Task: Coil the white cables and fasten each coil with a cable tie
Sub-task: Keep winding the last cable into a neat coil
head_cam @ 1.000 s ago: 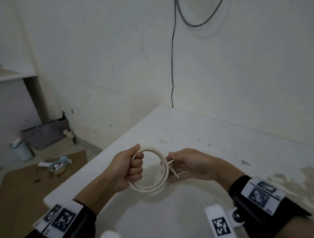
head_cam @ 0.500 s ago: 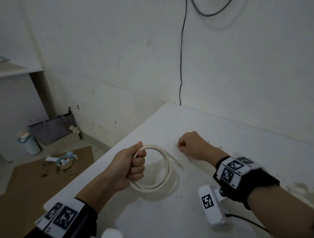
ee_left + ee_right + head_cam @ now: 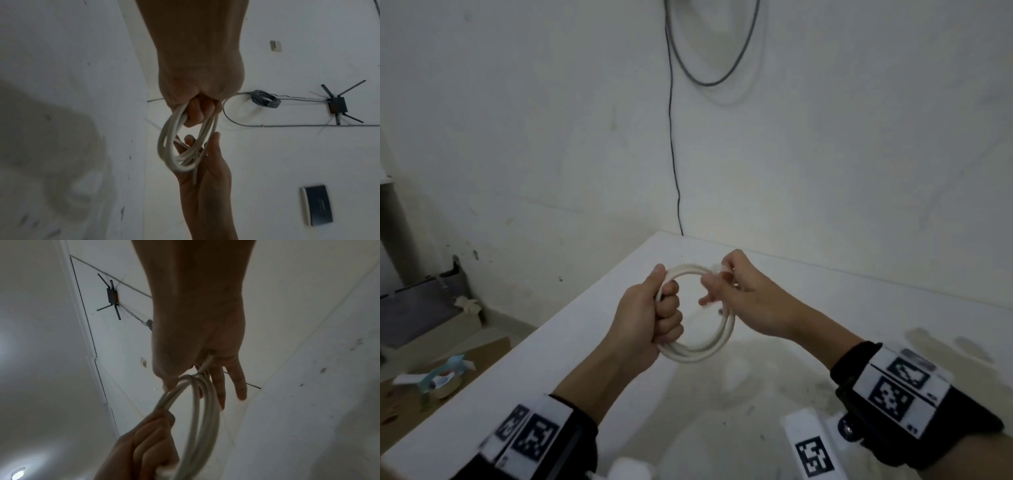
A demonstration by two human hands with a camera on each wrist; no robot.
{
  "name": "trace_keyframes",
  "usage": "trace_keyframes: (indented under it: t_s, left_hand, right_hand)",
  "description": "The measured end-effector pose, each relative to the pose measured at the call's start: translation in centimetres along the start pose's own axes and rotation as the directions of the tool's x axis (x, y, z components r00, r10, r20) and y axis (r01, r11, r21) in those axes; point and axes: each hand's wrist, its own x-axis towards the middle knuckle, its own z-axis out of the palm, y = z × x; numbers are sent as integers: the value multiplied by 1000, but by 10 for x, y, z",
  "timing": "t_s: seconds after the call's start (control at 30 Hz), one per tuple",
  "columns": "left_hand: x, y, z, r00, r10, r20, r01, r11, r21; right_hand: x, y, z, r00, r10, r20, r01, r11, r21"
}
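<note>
A coil of white cable is held upright above the white table. My left hand grips the coil's left side in a fist; the left wrist view shows its fingers curled round the strands. My right hand is at the coil's upper right, where thumb and forefinger pinch a thin white cable tie against the strands. Its other fingers stick out straight. In the right wrist view the thin strip runs out between the fingers across the coil.
The table's left edge drops to a floor with cardboard, a tape roll and a grey bag. A black wire hangs down the wall behind. A router is mounted high on the wall.
My right hand went out to the tabletop beyond the coil, closed there, and has come back to the coil's upper right holding a thin white strip. The left hand kept its grip and lifted the coil.
</note>
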Motion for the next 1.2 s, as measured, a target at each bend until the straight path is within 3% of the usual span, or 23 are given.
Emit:
trace_keyframes:
  t_s: [0.1, 0.2, 0.4, 0.63, 0.7, 0.8, 0.9, 1.0, 1.07, 1.13, 1.2]
  left_hand:
    - [-9, -14, 26, 996, 85, 2, -85, 994, -65]
    - [-20, -34, 51, 994, 75, 75, -70, 995, -69]
    - [-32, -46, 73, 973, 19, 229, -75, 968, 238]
    - [-44, -35, 106, 942, -18, 334, -134, 894, 427]
    - [-46, -46, 116, 955, 66, 288, -195, 873, 447]
    - [-44, -61, 123, 952, 229, 204, -298, 850, 435]
    - [-36, -64, 120, 924, 341, 173, -376, 725, 577]
    - [-29, -65, 113, 875, 429, 225, -443, 520, 730]
    - [-25, -64, 110, 860, 447, 248, -460, 463, 757]
    - [-22, -62, 108, 845, 446, 295, -483, 399, 779]
    - [-22, -60, 108, 812, 422, 402, -541, 290, 789]
  right_hand:
    - [-22, 4, -6, 992, -9, -128, 46, 955, 294]
    - [-43, 8, -17, 968, 36, -248, 67, 916, 397]
    - [-82, 17, -52, 956, 45, -289, 39, 959, 279]
    - [-102, 21, -73, 948, -81, -309, 43, 991, -128]
    - [-103, 20, -73, 938, -91, -335, 57, 992, -109]
    - [-106, 18, -72, 949, -12, -316, 44, 994, 96]
    - [-112, 17, -78, 960, 53, -276, -22, 993, 114]
    - [-116, 19, -94, 945, 102, -310, -117, 993, -30]
    - [-116, 17, -101, 934, 104, -342, -146, 984, -102]
    - [-115, 16, -105, 931, 16, -365, -76, 986, -150]
    - [-111, 18, -110, 923, -132, -362, 11, 948, -318]
